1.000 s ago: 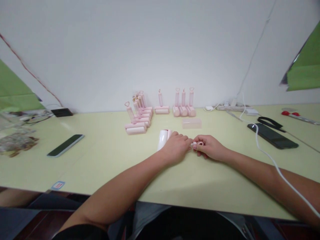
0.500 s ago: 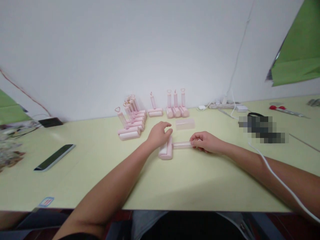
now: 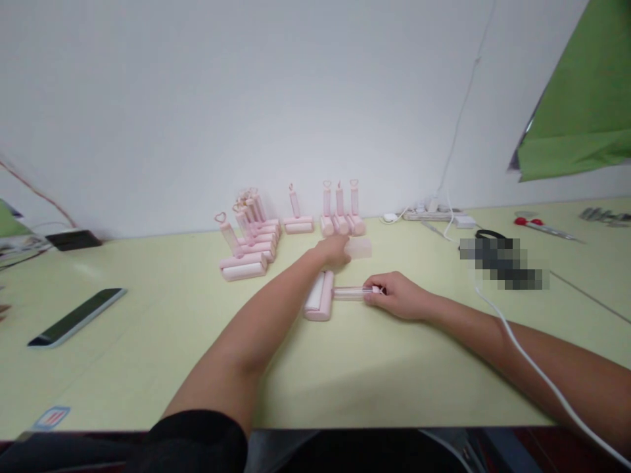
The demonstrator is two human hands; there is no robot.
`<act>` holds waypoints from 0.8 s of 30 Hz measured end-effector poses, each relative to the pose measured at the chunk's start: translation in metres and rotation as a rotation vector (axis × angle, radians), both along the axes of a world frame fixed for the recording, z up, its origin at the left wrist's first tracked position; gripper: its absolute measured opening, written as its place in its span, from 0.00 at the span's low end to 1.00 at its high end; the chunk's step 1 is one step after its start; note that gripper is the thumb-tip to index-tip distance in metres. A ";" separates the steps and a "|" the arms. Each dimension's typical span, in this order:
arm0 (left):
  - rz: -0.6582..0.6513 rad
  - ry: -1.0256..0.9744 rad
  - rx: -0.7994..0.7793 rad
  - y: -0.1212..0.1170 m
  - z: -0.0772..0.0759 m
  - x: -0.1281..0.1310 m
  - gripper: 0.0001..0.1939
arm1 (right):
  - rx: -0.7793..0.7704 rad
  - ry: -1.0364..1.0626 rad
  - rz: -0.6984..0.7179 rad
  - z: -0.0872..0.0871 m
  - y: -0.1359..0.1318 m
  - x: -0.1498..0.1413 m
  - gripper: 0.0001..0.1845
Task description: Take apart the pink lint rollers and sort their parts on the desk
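Note:
A pink lint roller (image 3: pixel 325 297) with a white roll lies on the table, its clear handle (image 3: pixel 348 293) pointing right. My right hand (image 3: pixel 397 295) is closed around the handle's far end. Stretched out past the roller, my left hand (image 3: pixel 334 251) has its thumb and fingers around the left end of a translucent pink cover (image 3: pixel 359 247). Those fingertips are partly hidden and slightly blurred. Right behind that hand, several pink lint rollers (image 3: pixel 340 225) stand with handles upright.
More upright lint rollers (image 3: pixel 244 268) form a row to the left, with a single one (image 3: pixel 298 225) nearby. A phone-like slab (image 3: pixel 79 316) lies at left. Right are a power strip (image 3: pixel 431 214), red-handled tool (image 3: pixel 547 228) and white cable (image 3: pixel 522 351).
My left hand has moved forward from above the lint roller to the cover. My right hand stays on the handle. The whole view has shifted slightly.

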State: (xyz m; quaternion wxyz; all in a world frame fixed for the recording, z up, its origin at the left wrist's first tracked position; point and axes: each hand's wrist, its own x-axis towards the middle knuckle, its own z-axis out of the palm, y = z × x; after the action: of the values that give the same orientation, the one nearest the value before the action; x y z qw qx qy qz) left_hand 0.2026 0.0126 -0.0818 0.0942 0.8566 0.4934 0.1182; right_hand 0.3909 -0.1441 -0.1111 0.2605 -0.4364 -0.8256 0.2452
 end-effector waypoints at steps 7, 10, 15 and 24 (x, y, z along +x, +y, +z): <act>0.235 -0.344 -0.071 -0.034 0.007 -0.094 0.30 | 0.124 0.125 -0.105 -0.004 0.005 0.002 0.10; 0.336 -0.585 -0.227 -0.066 -0.003 -0.124 0.30 | 0.148 0.189 -0.158 -0.005 0.005 0.001 0.10; 0.284 -0.865 -0.478 -0.099 -0.012 -0.129 0.27 | 0.201 0.202 -0.214 -0.007 0.003 -0.002 0.11; 0.175 -0.787 -0.509 -0.109 -0.008 -0.119 0.24 | 0.217 0.156 -0.221 -0.008 0.001 -0.003 0.11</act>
State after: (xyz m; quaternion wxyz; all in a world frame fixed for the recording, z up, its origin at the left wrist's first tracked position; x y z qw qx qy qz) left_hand 0.0832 -0.0963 -0.0896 0.4706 0.6516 0.5037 0.3166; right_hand 0.3874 -0.1427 -0.1189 0.3947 -0.4733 -0.7716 0.1577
